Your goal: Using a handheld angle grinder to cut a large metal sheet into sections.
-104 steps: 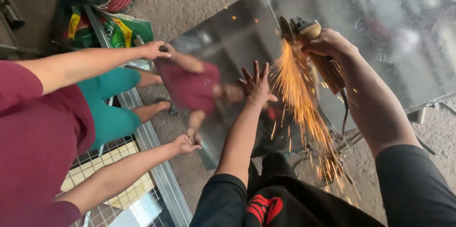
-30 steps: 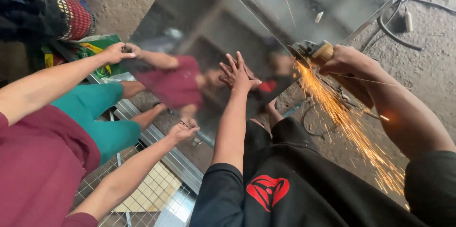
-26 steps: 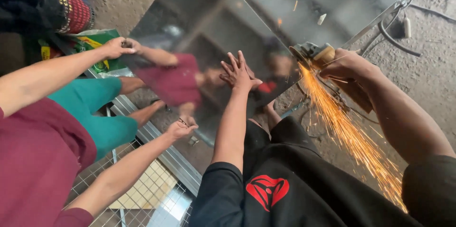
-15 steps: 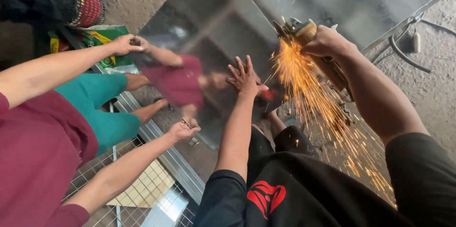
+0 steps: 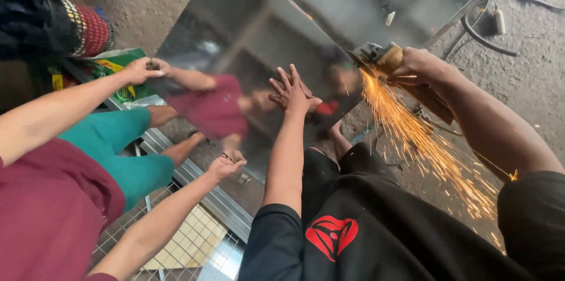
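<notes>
A large shiny metal sheet (image 5: pixel 265 28) lies slanted before me and mirrors the people around it. My left hand (image 5: pixel 292 90) presses flat on it, fingers spread. My right hand (image 5: pixel 425 68) grips an angle grinder (image 5: pixel 376 56) whose disc meets the sheet's near edge. Orange sparks (image 5: pixel 424 140) stream down and to the right past my knees. A person in a maroon shirt on my left holds the sheet's left edge with one hand (image 5: pixel 141 70) at its far corner and the other hand (image 5: pixel 226 166) at its near corner.
A wire mesh panel (image 5: pixel 176 240) on a metal frame lies at lower left. A green package (image 5: pixel 112 72) and a dark bag (image 5: pixel 53 22) sit at upper left. A cable and plug (image 5: pixel 491 25) run over the concrete floor at upper right.
The view has shifted, and the grinder now sits farther right along the sheet's edge. My left hand stays flat on the sheet and the other person keeps both hands on it.
</notes>
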